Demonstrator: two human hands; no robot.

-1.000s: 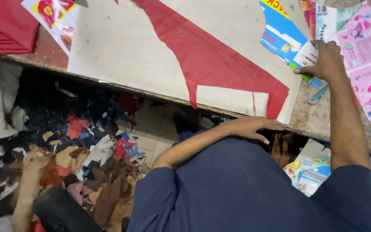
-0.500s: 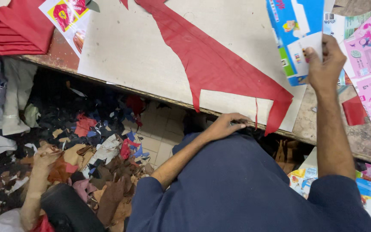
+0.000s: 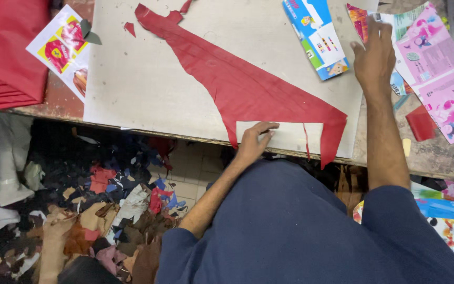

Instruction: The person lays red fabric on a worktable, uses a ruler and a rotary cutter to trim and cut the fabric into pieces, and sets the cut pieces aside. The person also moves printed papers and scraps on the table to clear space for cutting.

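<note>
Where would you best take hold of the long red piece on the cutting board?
Probably the narrow tail of the red piece that overhangs the board's near edge, pinched from below and in front. It hangs free there, right of the left hand; elsewhere it lies flat.

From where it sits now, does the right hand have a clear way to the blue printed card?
Probably yes. The right hand lies flat just beside the blue printed card on the white board, with only bare board between them and nothing lying over the card.

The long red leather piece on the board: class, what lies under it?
The red leather piece lies on a pale cutting board. The left hand presses a white rectangle in its notch. Anything beneath the leather is covered.
</note>
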